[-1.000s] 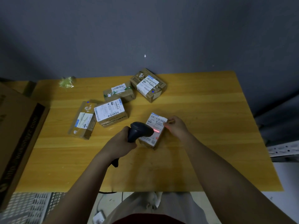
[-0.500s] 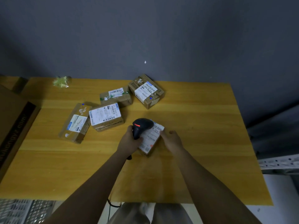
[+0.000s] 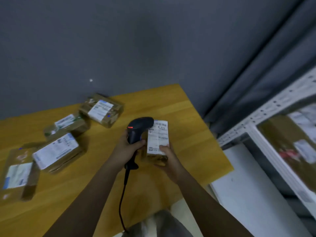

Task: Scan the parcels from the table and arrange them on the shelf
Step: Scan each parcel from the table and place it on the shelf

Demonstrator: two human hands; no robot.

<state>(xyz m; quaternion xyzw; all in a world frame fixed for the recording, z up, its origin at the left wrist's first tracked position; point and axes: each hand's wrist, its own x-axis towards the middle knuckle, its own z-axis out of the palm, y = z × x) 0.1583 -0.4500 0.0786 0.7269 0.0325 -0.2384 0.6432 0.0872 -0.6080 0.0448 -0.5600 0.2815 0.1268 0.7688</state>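
Four parcels (image 3: 56, 152) lie on the left part of the wooden table (image 3: 188, 134), labels up. Just right of them, above the table's middle, the left hand (image 3: 125, 149) grips a black scanner (image 3: 138, 129) by its handle, its head touching the labelled parcel (image 3: 158, 137) that the right hand (image 3: 168, 159) holds by its near end. At far right stands a white shelf (image 3: 266, 110) with boxes (image 3: 289, 142) on it.
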